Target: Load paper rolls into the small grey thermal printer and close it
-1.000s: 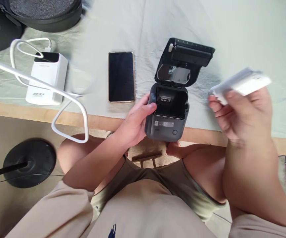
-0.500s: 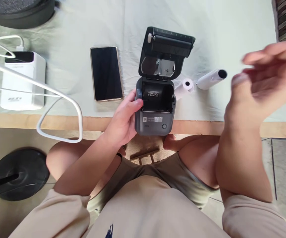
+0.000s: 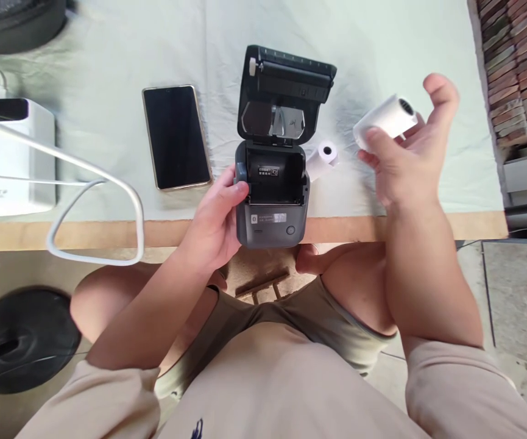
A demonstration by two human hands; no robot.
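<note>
A small dark grey printer (image 3: 270, 222) stands at the table's front edge with its lid (image 3: 286, 91) flipped up and its paper bay bare. My left hand (image 3: 215, 222) grips the printer's left side, thumb on the bay's rim. My right hand (image 3: 404, 152) is raised to the right of the printer and holds a white paper roll (image 3: 382, 122) between thumb and fingers. A second white paper roll (image 3: 321, 157) lies on the cloth, touching the printer's right side.
A black phone (image 3: 175, 135) lies face up left of the printer. Further left sit a white power bank (image 3: 2, 158) and a looping white cable (image 3: 94, 189). A pale green cloth (image 3: 153, 42) covers the table. Stacked bricks (image 3: 514, 55) stand at right; a black round base (image 3: 21, 341) rests on the floor.
My right hand dropped two rolls on the cloth, swung away right, then came back and picked up the right-hand roll. The view drifted right. My left hand stayed on the printer.
</note>
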